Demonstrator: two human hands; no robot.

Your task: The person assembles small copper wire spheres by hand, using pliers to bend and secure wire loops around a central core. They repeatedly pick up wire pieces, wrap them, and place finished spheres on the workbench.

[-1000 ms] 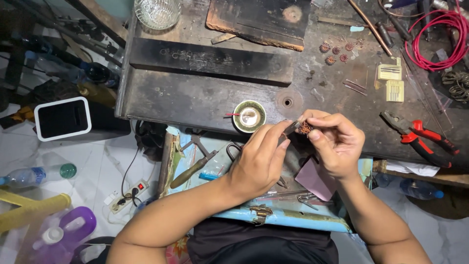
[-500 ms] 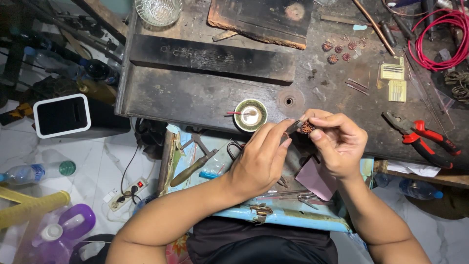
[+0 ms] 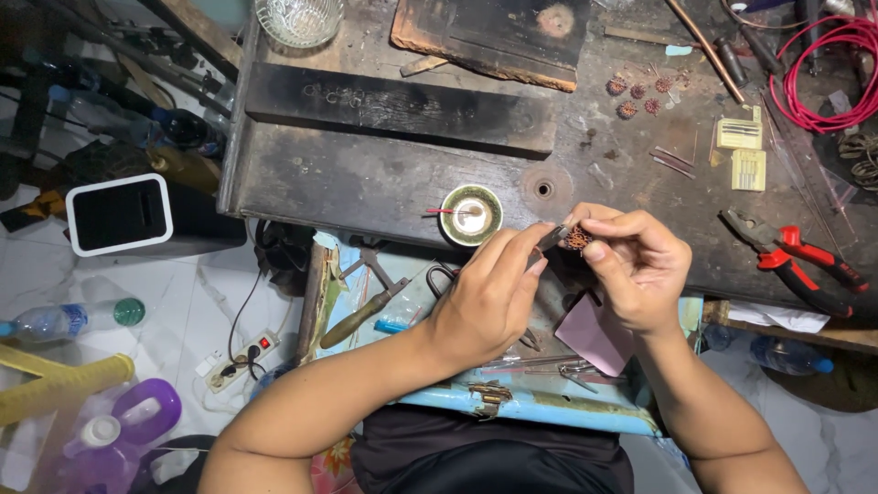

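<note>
My right hand [image 3: 636, 270] pinches a small brown ridged bead [image 3: 577, 239] between thumb and fingers, just over the near edge of the dark workbench [image 3: 384, 174]. My left hand [image 3: 489, 293] grips a thin dark tool [image 3: 551, 241] whose tip touches the bead. Just left of the bead stands a small round metal dish [image 3: 471, 215] with a red-tipped stick lying across it. Several similar brown beads [image 3: 637, 95] lie farther back on the bench.
Red-handled pliers [image 3: 796, 256] lie at the right, with red wire [image 3: 823, 73] coiled behind them. A glass bowl [image 3: 299, 18] and a wooden block [image 3: 494, 37] sit at the back. A blue tool tray [image 3: 512, 402] with hand tools rests under my forearms. Bottles and a power strip [image 3: 240, 361] lie on the floor at left.
</note>
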